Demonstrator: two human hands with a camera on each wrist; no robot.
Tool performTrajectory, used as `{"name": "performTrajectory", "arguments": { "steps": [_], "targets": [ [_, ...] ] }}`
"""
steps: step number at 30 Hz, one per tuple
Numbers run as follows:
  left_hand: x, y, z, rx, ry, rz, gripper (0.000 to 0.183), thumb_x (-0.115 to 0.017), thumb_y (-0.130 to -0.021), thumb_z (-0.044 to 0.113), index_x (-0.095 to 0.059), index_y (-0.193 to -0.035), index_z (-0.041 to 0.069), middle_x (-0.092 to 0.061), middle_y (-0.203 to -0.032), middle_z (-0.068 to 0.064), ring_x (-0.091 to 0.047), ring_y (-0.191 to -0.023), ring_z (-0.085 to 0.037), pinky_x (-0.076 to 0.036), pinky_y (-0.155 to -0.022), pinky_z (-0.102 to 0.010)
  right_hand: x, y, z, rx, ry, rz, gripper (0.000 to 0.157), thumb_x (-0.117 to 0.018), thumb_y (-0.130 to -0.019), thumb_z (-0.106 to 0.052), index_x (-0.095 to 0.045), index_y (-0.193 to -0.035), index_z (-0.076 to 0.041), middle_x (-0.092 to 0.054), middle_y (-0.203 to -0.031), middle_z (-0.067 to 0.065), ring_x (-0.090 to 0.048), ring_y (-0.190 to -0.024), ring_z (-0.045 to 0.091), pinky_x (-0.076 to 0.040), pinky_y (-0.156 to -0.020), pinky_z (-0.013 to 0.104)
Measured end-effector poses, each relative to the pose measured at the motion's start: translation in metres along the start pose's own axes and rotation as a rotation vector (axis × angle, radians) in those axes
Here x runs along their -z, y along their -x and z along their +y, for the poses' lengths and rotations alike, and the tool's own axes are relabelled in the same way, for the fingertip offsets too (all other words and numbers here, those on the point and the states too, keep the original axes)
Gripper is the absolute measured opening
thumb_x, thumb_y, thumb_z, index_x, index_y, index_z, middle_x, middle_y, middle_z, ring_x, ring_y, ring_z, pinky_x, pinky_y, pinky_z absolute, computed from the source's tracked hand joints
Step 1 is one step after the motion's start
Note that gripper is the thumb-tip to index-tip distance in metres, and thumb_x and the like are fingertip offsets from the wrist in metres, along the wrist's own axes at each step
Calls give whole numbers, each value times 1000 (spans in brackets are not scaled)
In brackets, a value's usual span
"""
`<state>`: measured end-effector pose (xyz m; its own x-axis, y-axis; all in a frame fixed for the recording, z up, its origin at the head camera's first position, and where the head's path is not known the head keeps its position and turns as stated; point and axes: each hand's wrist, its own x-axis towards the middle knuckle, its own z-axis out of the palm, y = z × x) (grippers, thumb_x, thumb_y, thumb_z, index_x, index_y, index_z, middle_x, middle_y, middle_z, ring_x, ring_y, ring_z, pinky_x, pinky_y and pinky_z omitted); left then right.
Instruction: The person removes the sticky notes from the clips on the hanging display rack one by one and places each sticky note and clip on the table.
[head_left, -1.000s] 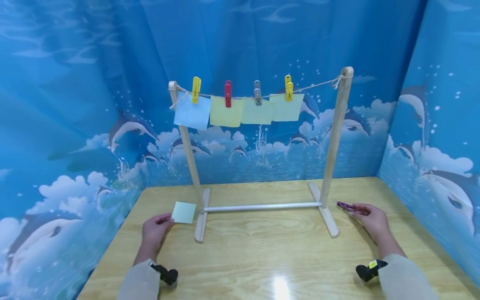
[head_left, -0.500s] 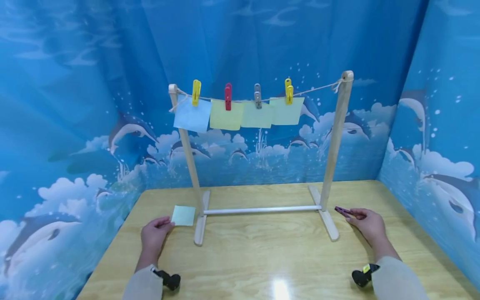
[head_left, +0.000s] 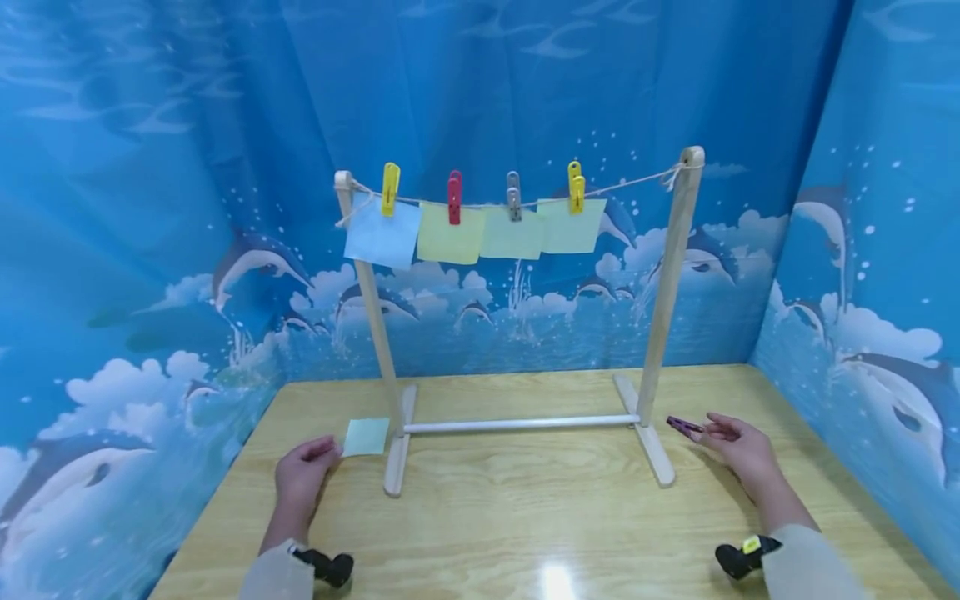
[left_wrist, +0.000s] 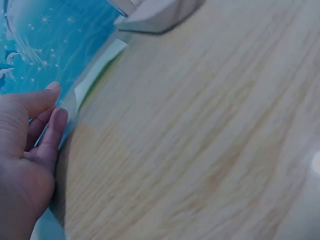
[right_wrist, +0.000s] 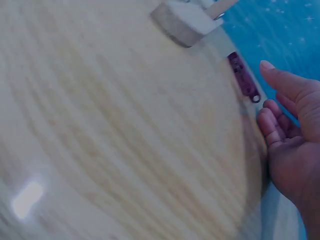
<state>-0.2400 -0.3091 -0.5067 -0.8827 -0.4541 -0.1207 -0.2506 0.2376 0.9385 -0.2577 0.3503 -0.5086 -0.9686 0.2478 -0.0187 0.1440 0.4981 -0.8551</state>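
Observation:
A pale green square paper note (head_left: 366, 437) lies on the table beside the left foot of a wooden rack. Just left of its edge is my left hand (head_left: 302, 473), fingers relaxed and holding nothing. The left wrist view shows the note (left_wrist: 100, 69) a little beyond the fingertips. On the right, a dark purple clothespin (right_wrist: 243, 77) rests on the table outside the rack's right foot. My right hand (head_left: 742, 450) is right by its near end, thumb and fingers spread apart. In the right wrist view that hand (right_wrist: 295, 130) grips nothing, with the clothespin just past the fingertips.
The wooden rack (head_left: 670, 292) stands mid-table with a string across its top. Clothespins hold a blue note (head_left: 382, 237), a yellow note (head_left: 450, 237) and two pale green notes (head_left: 573, 229) on it. A white bar (head_left: 517, 425) joins its feet. Dolphin-print curtains surround the table (head_left: 510, 517).
My left fingers have drawn back slightly from the note's corner. My right fingers have loosened from the clothespin, which now lies on the table. The head view has shifted a little.

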Motion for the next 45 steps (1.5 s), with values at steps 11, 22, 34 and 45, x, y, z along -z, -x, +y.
{"name": "performTrajectory", "arguments": {
  "steps": [11,22,34,45],
  "targets": [
    [11,18,23,-22,168,-100,48,-69,-91,12,-53,-134,-4,-52,-136,-22,-69,-90,-11,-55,-84,-26,32,21,-46,161,-114,55,64,-70,-91,-35,-48,-141,-2,-58,-108,-18,-52,-88,-12,-51,-70,12],
    [-1,31,64,-132,131,-122,44,-71,-92,23,-60,-128,0,-67,-116,-5,-64,-86,-4,-56,-83,-28,51,31,-113,270,-151,93,55,-69,-91,-33,-52,-139,-11,-56,-109,-19,-54,-95,-4,-48,-73,6],
    [-31,52,107,-223,171,-194,43,-74,-89,23,-64,-123,0,-71,-103,-2,-67,-85,-9,-54,-80,-21,57,48,-176,478,-170,65,44,-68,-93,-19,-56,-135,-10,-58,-115,-12,-57,-100,1,-49,-78,8],
    [-59,62,149,-318,170,-399,42,-75,-88,20,-64,-126,5,-65,-122,-12,-64,-103,-13,-54,-87,-25,56,49,-223,547,-141,27,43,-67,-94,-20,-56,-133,-7,-57,-115,-6,-56,-100,7,-50,-77,10]
  ]
}}
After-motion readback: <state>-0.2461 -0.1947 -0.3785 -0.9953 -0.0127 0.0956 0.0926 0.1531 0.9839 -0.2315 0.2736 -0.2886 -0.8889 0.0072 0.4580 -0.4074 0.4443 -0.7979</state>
